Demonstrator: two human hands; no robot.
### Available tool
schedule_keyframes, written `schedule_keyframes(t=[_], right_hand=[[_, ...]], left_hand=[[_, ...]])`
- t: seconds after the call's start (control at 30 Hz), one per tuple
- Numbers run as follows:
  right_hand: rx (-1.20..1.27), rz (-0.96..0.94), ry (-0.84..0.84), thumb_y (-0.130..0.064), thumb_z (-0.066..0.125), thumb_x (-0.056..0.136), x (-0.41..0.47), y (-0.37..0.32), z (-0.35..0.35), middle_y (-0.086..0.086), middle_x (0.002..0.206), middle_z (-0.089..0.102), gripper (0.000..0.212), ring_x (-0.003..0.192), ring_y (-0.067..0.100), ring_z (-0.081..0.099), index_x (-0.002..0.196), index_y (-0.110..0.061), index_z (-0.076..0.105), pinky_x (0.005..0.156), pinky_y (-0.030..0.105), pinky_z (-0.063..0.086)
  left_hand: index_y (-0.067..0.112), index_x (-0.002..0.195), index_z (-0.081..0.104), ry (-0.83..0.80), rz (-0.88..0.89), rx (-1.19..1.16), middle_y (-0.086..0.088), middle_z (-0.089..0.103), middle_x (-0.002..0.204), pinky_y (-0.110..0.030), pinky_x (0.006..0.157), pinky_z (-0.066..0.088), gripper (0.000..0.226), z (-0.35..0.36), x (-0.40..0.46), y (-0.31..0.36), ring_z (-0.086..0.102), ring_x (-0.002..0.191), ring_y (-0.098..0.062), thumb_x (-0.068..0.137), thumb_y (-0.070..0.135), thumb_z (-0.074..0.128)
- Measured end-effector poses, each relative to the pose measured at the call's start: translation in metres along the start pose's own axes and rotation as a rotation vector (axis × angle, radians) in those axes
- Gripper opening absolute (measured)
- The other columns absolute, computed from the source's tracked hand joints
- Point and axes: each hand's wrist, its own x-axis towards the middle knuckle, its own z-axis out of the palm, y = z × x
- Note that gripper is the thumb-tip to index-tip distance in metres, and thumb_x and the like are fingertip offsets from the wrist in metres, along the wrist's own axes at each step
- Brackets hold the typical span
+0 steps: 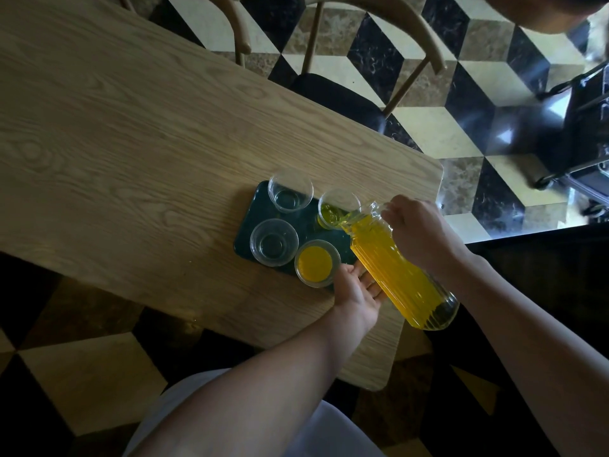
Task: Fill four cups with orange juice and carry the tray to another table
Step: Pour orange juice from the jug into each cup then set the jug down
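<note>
Wooden table (131,127) over checkered floor (428,133)

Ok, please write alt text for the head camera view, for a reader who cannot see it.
The right hand tilts a ribbed glass bottle of orange juice into a second cup on a dark tray; the left hand supports the bottle. One cup is full, two cups are empty.

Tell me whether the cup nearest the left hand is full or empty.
Full: the cup nearest the left hand shows orange juice across nearly its whole mouth.
</note>
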Motion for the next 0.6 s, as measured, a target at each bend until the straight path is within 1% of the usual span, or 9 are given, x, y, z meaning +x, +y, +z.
schedule_keyframes(t=[0.2, 0.4, 0.47, 0.53, 0.6], right_hand=[[-0.009, -0.002, -0.003, -0.026, 0.051, 0.101, 0.001, -0.003, 0.001, 0.011, 0.077, 0.062, 0.026, 0.071, 0.033, 0.058, 0.086, -0.007, 0.062, 0.062, 0.038, 0.049], [-0.013, -0.003, -0.004, -0.025, 0.053, 0.100, 0.002, -0.004, 0.001, 0.014, 0.081, 0.065, 0.024, 0.074, 0.035, 0.060, 0.086, -0.007, 0.062, 0.067, 0.044, 0.053], [-0.013, 0.001, -0.005, -0.025, 0.054, 0.099, 0.003, -0.004, 0.002, 0.014, 0.082, 0.066, 0.023, 0.075, 0.035, 0.061, 0.086, -0.007, 0.062, 0.067, 0.044, 0.053], [-0.017, 0.002, -0.010, -0.024, 0.054, 0.099, 0.004, -0.005, 0.002, 0.012, 0.078, 0.063, 0.023, 0.073, 0.035, 0.059, 0.081, -0.009, 0.058, 0.064, 0.041, 0.051], [-0.026, -0.002, -0.026, -0.022, 0.053, 0.099, 0.005, -0.006, 0.001, 0.006, 0.072, 0.057, 0.026, 0.070, 0.032, 0.056, 0.074, -0.016, 0.050, 0.060, 0.036, 0.043]], left_hand=[[0.016, 0.128, 0.064, -0.005, -0.001, -0.010, -0.018, 0.064, 0.131, -0.055, 0.115, 0.033, 0.051, -0.002, 0.002, 0.001, 0.055, 0.125, -0.035, 0.099, 0.033, 0.025], [0.016, 0.128, 0.064, -0.019, 0.000, -0.013, -0.019, 0.063, 0.132, -0.056, 0.114, 0.034, 0.051, -0.001, -0.003, 0.002, 0.054, 0.126, -0.036, 0.099, 0.033, 0.025], [0.016, 0.126, 0.065, -0.020, -0.001, -0.013, -0.019, 0.063, 0.132, -0.056, 0.114, 0.034, 0.051, -0.001, -0.005, 0.002, 0.055, 0.126, -0.037, 0.099, 0.033, 0.026], [0.015, 0.126, 0.065, -0.022, -0.002, -0.014, -0.019, 0.063, 0.131, -0.056, 0.114, 0.034, 0.051, -0.001, -0.007, 0.003, 0.055, 0.125, -0.036, 0.099, 0.033, 0.026], [0.015, 0.124, 0.065, -0.029, -0.003, -0.020, -0.020, 0.063, 0.130, -0.056, 0.115, 0.034, 0.050, 0.000, -0.008, 0.004, 0.055, 0.126, -0.036, 0.099, 0.032, 0.025]])
